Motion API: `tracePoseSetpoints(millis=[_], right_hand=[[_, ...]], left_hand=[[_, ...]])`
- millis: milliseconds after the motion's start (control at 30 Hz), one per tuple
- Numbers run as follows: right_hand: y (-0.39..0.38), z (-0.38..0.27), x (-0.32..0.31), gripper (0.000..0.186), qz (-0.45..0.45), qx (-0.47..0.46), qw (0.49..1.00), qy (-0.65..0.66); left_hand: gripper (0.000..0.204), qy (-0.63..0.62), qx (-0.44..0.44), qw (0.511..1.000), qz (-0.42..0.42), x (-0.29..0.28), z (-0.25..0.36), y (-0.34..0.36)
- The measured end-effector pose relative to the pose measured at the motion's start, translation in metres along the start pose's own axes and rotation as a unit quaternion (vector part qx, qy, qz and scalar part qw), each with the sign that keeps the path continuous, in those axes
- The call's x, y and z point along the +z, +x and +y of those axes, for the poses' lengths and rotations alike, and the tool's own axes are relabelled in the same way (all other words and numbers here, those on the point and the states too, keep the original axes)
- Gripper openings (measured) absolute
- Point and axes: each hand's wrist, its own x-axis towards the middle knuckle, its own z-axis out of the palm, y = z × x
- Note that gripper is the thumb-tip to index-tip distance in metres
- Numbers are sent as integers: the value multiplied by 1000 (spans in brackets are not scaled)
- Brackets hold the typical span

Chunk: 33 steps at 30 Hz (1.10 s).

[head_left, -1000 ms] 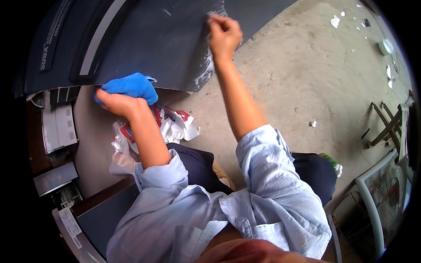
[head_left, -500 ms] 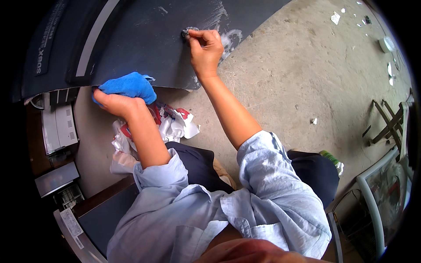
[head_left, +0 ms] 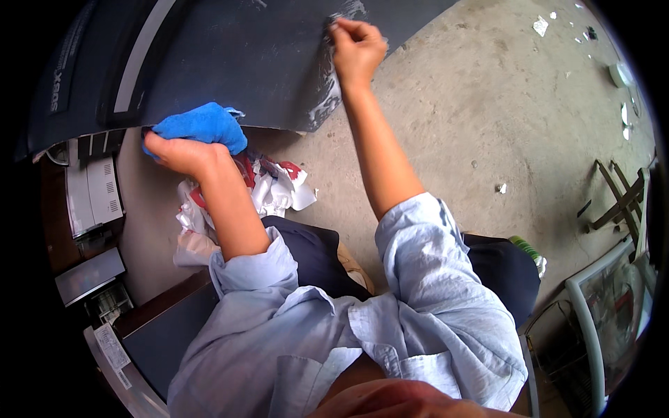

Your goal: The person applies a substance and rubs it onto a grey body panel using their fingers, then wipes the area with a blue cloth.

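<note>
A large dark panel [head_left: 230, 76] with a pale stripe fills the upper left, its lower edge towards me. My left hand [head_left: 182, 155] is closed round a blue cloth [head_left: 202, 129] at that edge. Up near the panel's right side, my right hand [head_left: 359, 52] pinches a small dark steel wool scourer [head_left: 330, 29] against the surface. Whitish foam [head_left: 326, 97] smears the panel below and beside this hand. Fingers partly hide the scourer.
Crumpled white and red plastic bags [head_left: 275, 188] lie on the concrete floor [head_left: 446, 132] beneath my left forearm. White appliance parts [head_left: 94, 191] stand at the left. A folding wooden stand [head_left: 620, 202] and a grey-framed glass door [head_left: 585, 327] are at the right.
My right hand has moved up and to the right with the scourer, and the foam is smeared differently. My left hand stays on the cloth at the panel edge.
</note>
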Motion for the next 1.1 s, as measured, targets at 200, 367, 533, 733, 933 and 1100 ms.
tracePoseSetpoints(millis=[200,367,533,733,933,1100], right_hand=[[-42,-21,8,6,-44,-54,998,7],[-3,-13,0,6,-5,94,994,60],[-13,9,0,5,2,-8,1000,13],[-5,8,0,8,16,70,995,64],[-35,-2,6,8,-35,56,997,47],[-4,4,-6,6,5,95,994,44]], left_hand=[[49,-6,-5,1000,-4,-2,-3,2],[49,5,1,1000,1,-3,0,1],[48,16,-5,1000,1,3,-1,-6],[48,2,-6,1000,-9,-2,-4,2],[47,3,-8,1000,10,-3,3,1],[48,1,4,1000,0,2,-7,-5]])
